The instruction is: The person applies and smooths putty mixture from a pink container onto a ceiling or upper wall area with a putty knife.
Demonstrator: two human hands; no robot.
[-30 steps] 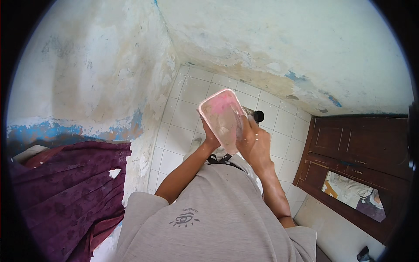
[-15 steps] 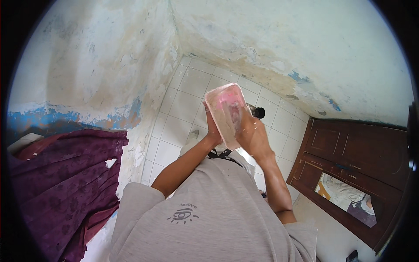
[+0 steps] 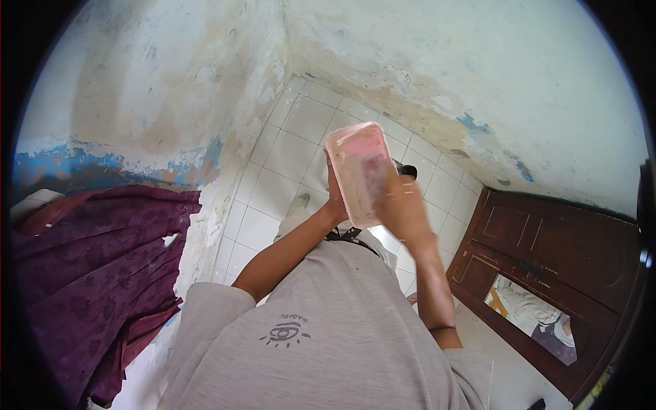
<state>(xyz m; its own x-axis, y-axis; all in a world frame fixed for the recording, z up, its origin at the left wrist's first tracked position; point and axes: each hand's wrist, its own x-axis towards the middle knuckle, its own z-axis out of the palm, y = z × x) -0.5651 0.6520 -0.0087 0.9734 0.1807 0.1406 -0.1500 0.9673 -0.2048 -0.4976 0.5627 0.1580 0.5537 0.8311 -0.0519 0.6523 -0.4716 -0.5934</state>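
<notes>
Holding a pink tray [image 3: 350, 191] above a tiled floor [image 3: 280, 160]

Gripping its left edge in the left hand [image 3: 335, 191], with fingers closed along its outside. Reaching over its right edge with the right hand [image 3: 403, 208], too blurred to tell finger opening or hold. Noted room, over floor, between far edge and wall [image 3: 437, 75].

forearms [image 3: 290, 249] forward, right hand [image 3: 408, 208] blurred

purple cloth [image 3: 102, 273] at left, brown cabinet [image 3: 547, 236] at right.
</notes>
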